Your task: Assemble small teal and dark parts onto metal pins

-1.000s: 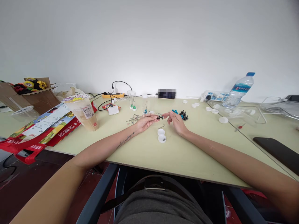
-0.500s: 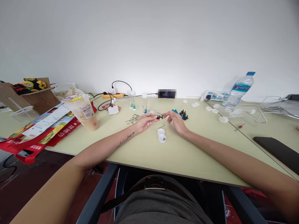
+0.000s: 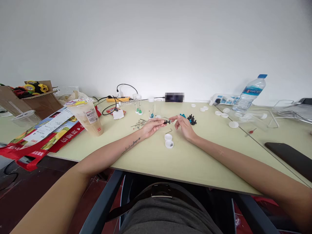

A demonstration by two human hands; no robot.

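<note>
Near the middle of the table my left hand (image 3: 154, 126) pinches a small black part (image 3: 167, 122) between thumb and fingers. My right hand (image 3: 183, 126) faces it from the other side, its index finger and thumb bent close around the part's right end; what they grip there is too small to make out. Below the hands lies a thin L-shaped hex key (image 3: 169, 131). Two white round caps stand just nearer to me: a rear cap (image 3: 168, 136) and a front cap (image 3: 169, 145) with tiny dark pieces in it.
Black pieces (image 3: 192, 120) and blue pieces (image 3: 182, 115) lie beyond my right hand, thin metal rods (image 3: 139, 123) beyond the left. A drink cup (image 3: 88, 117) and red bag (image 3: 68, 136) stand left. Rightward are a water bottle (image 3: 251, 92), white lids (image 3: 233, 124) and a phone (image 3: 289, 159).
My right fingers have shifted very slightly at the end of the black part. The left hand keeps its pinch in the same place.
</note>
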